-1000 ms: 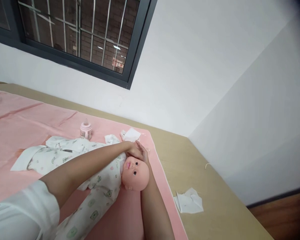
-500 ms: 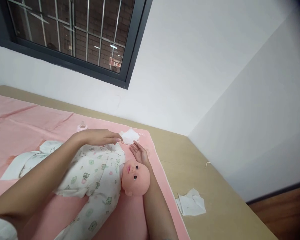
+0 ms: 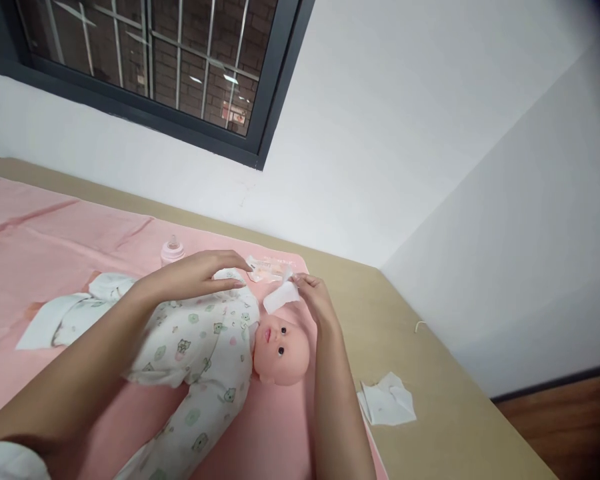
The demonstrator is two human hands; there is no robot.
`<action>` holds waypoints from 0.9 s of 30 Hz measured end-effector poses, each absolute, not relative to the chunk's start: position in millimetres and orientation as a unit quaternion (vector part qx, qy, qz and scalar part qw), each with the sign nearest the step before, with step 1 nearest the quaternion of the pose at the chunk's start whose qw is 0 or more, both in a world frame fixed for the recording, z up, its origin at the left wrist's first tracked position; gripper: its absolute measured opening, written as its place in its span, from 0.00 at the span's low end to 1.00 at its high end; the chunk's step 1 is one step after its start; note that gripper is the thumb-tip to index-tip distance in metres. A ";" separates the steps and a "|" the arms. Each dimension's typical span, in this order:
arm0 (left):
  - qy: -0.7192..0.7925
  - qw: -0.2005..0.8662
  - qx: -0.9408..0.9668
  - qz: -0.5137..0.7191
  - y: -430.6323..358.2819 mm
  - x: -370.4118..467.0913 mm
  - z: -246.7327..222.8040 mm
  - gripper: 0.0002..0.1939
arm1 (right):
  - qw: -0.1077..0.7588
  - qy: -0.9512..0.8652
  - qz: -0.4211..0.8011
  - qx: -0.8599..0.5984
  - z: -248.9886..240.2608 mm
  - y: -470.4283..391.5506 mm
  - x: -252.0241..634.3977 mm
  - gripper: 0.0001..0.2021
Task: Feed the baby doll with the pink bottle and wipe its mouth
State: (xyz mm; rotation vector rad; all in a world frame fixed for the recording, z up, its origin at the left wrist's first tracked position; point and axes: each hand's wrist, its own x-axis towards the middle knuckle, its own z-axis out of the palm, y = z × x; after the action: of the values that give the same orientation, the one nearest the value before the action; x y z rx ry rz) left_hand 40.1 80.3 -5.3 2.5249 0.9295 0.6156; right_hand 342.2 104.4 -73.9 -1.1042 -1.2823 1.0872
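A baby doll (image 3: 285,353) in a white sleepsuit (image 3: 195,347) with a green bear print lies on its back on a pink mat (image 3: 280,427). My right hand (image 3: 316,297), just beyond the doll's head, pinches a white tissue (image 3: 281,297) between thumb and fingers. Over the doll's chest hovers my left hand (image 3: 205,273), its thumb and fingers apart and nothing between them. The left fingertips are close to a clear plastic packet (image 3: 267,269) on the mat; what is inside it is hard to make out.
Behind my left hand stands a pink baby bottle (image 3: 173,251) with a teat. A crumpled white tissue (image 3: 389,400) lies on the beige tabletop (image 3: 410,347) at the right. A white wall (image 3: 340,187) and a barred window (image 3: 145,60) bound the far side.
My right hand has taken hold of the white tissue and lifted it off the clear packet, which now shows. My left thumb has spread away from its fingers. The view has shifted slightly.
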 end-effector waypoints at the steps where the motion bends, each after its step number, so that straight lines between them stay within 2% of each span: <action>1: 0.330 0.187 0.894 0.237 79.3 42.7 -6.2 0.20 | 0.520 -0.562 0.443 -0.467 -62.4 97.0 338.8 0.14; 6: 0.315 0.225 0.875 0.291 71.6 56.6 -11.6 0.24 | 0.442 -0.646 0.434 -0.447 -24.0 60.1 314.1 0.12; 10: 0.287 0.296 0.865 0.286 71.6 64.8 -18.9 0.33 | 0.373 -0.720 0.413 -0.414 -10.9 38.0 295.9 0.09; 12: 0.265 0.339 0.860 0.272 73.1 67.5 -22.3 0.34 | 0.350 -0.755 0.393 -0.393 -5.1 29.3 289.9 0.05; 17: 0.252 0.434 0.838 0.213 71.2 71.8 -22.5 0.18 | 0.298 -0.793 0.373 -0.377 6.7 15.3 284.8 0.08; 27: 0.309 0.475 0.801 0.193 65.2 66.9 -16.3 0.11 | 0.371 -0.748 0.370 -0.408 5.2 17.4 295.3 0.10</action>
State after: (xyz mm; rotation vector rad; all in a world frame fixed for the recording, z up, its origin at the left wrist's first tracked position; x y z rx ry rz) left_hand 66.9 65.2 -16.3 1.9589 0.7569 0.4731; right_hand 295.3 17.4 5.2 -1.0473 -1.9168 0.9477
